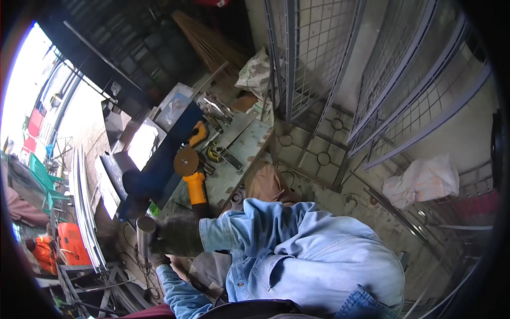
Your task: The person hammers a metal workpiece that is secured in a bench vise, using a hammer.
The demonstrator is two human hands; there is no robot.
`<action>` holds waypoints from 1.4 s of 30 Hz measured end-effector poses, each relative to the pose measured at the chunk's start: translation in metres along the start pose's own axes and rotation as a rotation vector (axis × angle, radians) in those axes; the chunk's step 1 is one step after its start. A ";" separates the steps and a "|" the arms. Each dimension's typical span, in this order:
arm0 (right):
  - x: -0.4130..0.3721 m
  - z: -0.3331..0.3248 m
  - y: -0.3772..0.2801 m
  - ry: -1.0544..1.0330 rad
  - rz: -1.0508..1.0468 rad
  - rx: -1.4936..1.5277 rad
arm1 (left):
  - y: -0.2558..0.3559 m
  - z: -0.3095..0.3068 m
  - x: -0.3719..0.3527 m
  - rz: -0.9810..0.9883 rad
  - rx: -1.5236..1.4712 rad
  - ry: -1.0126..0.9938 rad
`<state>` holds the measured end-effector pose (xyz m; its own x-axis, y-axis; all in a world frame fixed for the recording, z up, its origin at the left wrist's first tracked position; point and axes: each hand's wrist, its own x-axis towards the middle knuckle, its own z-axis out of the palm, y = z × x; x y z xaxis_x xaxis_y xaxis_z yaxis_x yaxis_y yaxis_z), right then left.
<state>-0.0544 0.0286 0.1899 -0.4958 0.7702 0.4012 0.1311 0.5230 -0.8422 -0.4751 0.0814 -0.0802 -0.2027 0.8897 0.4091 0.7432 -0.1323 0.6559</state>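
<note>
My right hand (180, 235), in a dark glove and blurred, reaches leftward out of a light denim sleeve. It closes against a grey metal cylinder (145, 234) with a rounded top; I cannot make out what the cylinder belongs to. Just below, my left hand (158, 260) comes up from the other denim sleeve, close to the cylinder's lower end. Its fingers are mostly hidden. Beside my right forearm, a yellow angle grinder (195, 186) with a brown disc (186, 161) lies on the workbench (249, 146). A dark blue metal beam (164, 159) runs along the bench.
Another yellow power tool (199, 134) and a tape measure (214, 152) lie on the bench. Wire-mesh grille panels (324, 53) lean at the right, near a white sack (422, 182). Long metal bars (82, 207), an orange case (73, 243) and a green chair (45, 181) are at the left.
</note>
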 end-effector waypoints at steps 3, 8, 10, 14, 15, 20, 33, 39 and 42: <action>-0.025 0.015 0.006 -0.043 0.162 0.146 | -0.011 0.000 0.028 0.009 -0.019 -0.133; -0.055 0.027 0.025 0.070 0.063 0.250 | -0.005 0.013 0.017 -0.055 -0.074 -0.325; -0.052 0.028 0.038 0.082 0.050 0.303 | 0.011 0.019 0.009 -0.090 -0.114 -0.378; -0.049 0.019 0.062 0.216 -0.298 -0.113 | 0.005 0.029 0.028 -0.228 -0.188 -0.372; -0.049 0.015 0.061 0.246 -0.216 0.034 | -0.008 0.026 0.050 -0.285 -0.203 -0.326; -0.045 -0.018 0.077 0.088 0.095 0.784 | 0.080 -0.028 0.005 -0.575 0.317 -0.405; 0.189 -0.057 -0.028 -0.152 -0.072 -0.549 | 0.119 -0.009 -0.015 -0.548 -0.028 -0.088; 0.207 -0.002 -0.041 -0.317 0.332 -0.977 | 0.125 -0.010 -0.016 -0.549 -0.107 -0.086; 0.221 -0.016 0.006 -0.258 0.190 -0.594 | 0.121 -0.006 -0.020 -0.553 -0.063 -0.069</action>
<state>-0.1492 0.2083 0.2791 -0.5968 0.7955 0.1047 0.6497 0.5557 -0.5188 -0.3850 0.0448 -0.0057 -0.5076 0.8603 -0.0474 0.4982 0.3379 0.7985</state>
